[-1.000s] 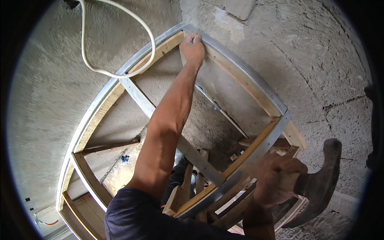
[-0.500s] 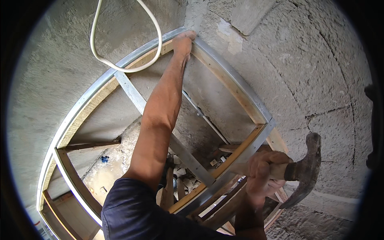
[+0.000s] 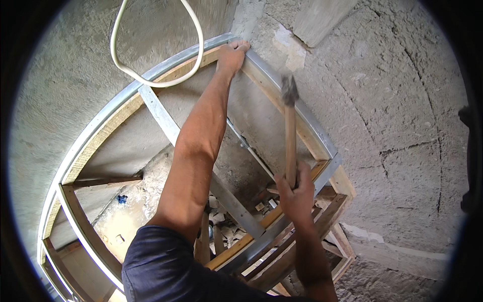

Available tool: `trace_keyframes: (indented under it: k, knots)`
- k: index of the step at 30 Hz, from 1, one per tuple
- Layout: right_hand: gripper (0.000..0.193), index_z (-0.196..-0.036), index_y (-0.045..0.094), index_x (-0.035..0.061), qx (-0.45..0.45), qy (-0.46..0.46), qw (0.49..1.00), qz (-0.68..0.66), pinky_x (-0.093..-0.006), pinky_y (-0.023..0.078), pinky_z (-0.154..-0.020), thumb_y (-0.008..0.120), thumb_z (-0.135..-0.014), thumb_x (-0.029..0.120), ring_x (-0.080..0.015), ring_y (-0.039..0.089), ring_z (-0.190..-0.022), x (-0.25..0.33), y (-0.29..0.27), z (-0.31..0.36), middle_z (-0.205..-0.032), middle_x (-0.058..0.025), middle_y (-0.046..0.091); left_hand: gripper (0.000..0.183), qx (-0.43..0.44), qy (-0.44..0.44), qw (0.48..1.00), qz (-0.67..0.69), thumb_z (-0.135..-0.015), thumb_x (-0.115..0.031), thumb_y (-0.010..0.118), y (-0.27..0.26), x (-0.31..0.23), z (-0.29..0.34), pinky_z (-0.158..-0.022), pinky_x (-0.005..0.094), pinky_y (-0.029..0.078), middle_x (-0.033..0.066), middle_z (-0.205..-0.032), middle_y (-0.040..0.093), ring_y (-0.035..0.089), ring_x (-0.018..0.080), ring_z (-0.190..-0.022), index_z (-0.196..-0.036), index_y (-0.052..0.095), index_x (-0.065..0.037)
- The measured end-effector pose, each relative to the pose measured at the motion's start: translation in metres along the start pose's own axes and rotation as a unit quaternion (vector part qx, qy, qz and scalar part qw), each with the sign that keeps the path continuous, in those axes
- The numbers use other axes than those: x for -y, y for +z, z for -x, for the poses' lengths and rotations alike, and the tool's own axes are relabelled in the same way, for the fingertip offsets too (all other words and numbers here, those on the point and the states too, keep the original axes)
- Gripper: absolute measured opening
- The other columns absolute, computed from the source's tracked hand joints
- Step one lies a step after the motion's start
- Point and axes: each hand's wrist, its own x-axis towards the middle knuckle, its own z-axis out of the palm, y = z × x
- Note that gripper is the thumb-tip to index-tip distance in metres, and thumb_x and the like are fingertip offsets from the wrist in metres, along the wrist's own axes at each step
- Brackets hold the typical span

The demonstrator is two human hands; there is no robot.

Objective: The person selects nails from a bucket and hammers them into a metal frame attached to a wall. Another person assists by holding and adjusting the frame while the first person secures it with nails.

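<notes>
My left arm stretches up to the far corner of a wooden frame faced with galvanized metal strips (image 3: 314, 128). There my left hand (image 3: 232, 56) is closed, fingers pressed together at the corner where two strips meet; what they pinch, if anything, is hidden. In my right hand (image 3: 298, 195) is a claw hammer (image 3: 291, 141), gripped low on its wooden handle. Its dark head, blurred by motion, points away from me, above the frame's right-hand far strip and apart from my left hand.
A white cable (image 3: 114, 48) loops down beside the left wall and over the frame's edge. One metal cross strip (image 3: 161, 113) spans the opening under my left arm. Through the opening show a thin pipe (image 3: 256, 155), rubble and wood pieces below. Rough concrete walls (image 3: 392, 110) close in on both sides.
My right hand has swung the hammer from the lower right up and leftward, its head now farther away. My left hand stays at the corner, its fingers slightly shifted.
</notes>
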Motion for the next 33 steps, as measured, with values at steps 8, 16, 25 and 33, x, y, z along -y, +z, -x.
trace_keyframes:
  k: [8, 16, 25, 33]
  knots:
    - [0.044, -0.139, 0.049, 0.0003, -0.002, -0.122, 0.988, 0.098, -0.0471, 0.057, -0.075, 0.058, -0.106, 0.026, -0.0423, 0.074, -0.088, 0.034, 0.022, -0.126, -0.097, -0.0262, 0.072, 0.027, -0.044, 0.127, 0.988, -0.078, -0.094, -0.029, 0.071, 0.005, 0.009, 0.006, -0.091, 0.0426, 0.054, 0.0194, -0.104, 0.076, 0.072, 0.0372, -0.099, -0.106, 0.079, -0.007]
    - [0.043, -0.137, 0.045, 0.0025, 0.072, -0.064, 0.967, 0.235, -0.0625, 0.052, -0.088, 0.053, -0.108, 0.033, -0.0579, 0.068, -0.098, 0.045, 0.049, -0.189, -0.103, -0.0369, 0.070, 0.024, -0.058, 0.185, 0.974, -0.120, -0.095, -0.027, 0.070, 0.010, 0.014, 0.003, -0.091, 0.0480, 0.053, 0.0207, -0.104, 0.073, 0.069, 0.0406, -0.101, -0.102, 0.077, -0.006]
    - [0.040, -0.130, 0.043, 0.0014, 0.084, -0.051, 0.962, 0.255, -0.0634, 0.052, -0.088, 0.053, -0.108, 0.033, -0.0589, 0.067, -0.100, 0.046, 0.053, -0.186, -0.104, -0.0385, 0.070, 0.024, -0.045, 0.179, 0.966, -0.182, -0.095, -0.027, 0.069, 0.011, 0.016, 0.003, -0.090, 0.0521, 0.051, 0.0222, -0.105, 0.070, 0.066, 0.0433, -0.102, -0.100, 0.074, -0.004]
    - [0.039, -0.132, 0.044, 0.0025, 0.122, 0.009, 0.963, 0.239, -0.0613, 0.051, -0.091, 0.050, -0.109, 0.033, -0.0581, 0.066, -0.103, 0.040, 0.061, -0.187, -0.107, -0.0381, 0.069, 0.022, -0.056, 0.188, 0.966, -0.172, -0.093, -0.025, 0.069, 0.010, 0.015, 0.004, -0.088, 0.0528, 0.051, 0.0231, -0.102, 0.069, 0.066, 0.0443, -0.098, -0.094, 0.072, -0.003]
